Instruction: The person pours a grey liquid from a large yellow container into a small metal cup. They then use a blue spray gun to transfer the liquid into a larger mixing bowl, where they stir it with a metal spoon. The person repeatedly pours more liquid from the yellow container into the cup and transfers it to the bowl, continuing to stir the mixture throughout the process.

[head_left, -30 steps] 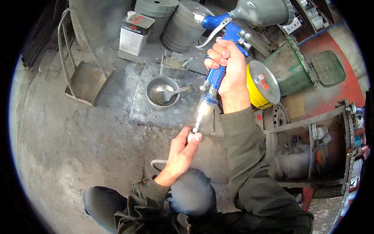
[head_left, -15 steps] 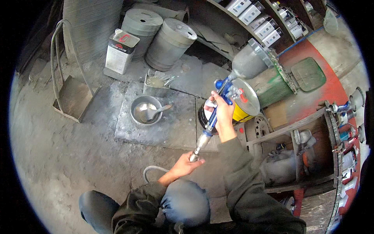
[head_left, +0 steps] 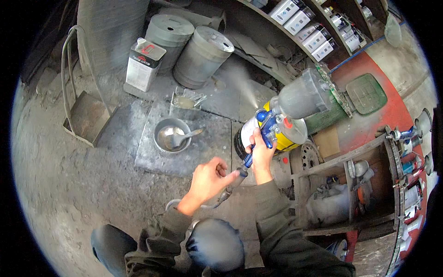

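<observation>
My right hand (head_left: 263, 150) is wrapped around the handle of a blue spray gun (head_left: 266, 123), its fingers at the trigger. A large greyish, see-through cup (head_left: 302, 94) is mounted on the gun and leans to the right. Pale mist (head_left: 244, 87) streams from the nozzle toward the back. Beside the handle's lower end, my left hand (head_left: 208, 180) has its fingers loosely curled and apart, with the thumb reaching to the dark fitting (head_left: 241, 172) there. An air hose (head_left: 226, 194) hangs from that fitting. The left hand grips nothing.
Behind the gun stands a yellow and white bucket (head_left: 290, 146). A metal bowl (head_left: 160, 131) with a brush sits on a stone slab, near a small open tin (head_left: 184, 101). Two drums (head_left: 203, 57) and a square can (head_left: 143, 69) stand behind. A wooden shelf (head_left: 341, 164) is at right.
My left hand has released the hose fitting and moved up and left. The hose end has dropped slightly. Mist now comes from the gun, and its cup has tipped further right.
</observation>
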Available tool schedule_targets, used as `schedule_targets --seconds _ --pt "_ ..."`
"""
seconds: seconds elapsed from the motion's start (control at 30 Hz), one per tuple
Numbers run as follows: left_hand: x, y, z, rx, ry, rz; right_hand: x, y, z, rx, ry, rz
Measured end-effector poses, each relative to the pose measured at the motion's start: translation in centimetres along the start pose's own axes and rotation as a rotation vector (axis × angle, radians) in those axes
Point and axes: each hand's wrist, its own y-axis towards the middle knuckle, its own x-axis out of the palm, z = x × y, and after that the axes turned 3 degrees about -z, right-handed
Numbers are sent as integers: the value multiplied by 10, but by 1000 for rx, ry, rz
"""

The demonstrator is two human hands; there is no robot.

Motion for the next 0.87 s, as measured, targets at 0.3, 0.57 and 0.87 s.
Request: schedule_targets --seconds 0.3,0.57,0.87 --pt "26 68 94 517 823 314 -7 10 55 -225 469 -332" --pt "34 81 84 579 1096 216 10 -5 17 -531 -1096 -252" --pt "3 66 68 421 686 166 -22 14 75 35 177 -222"
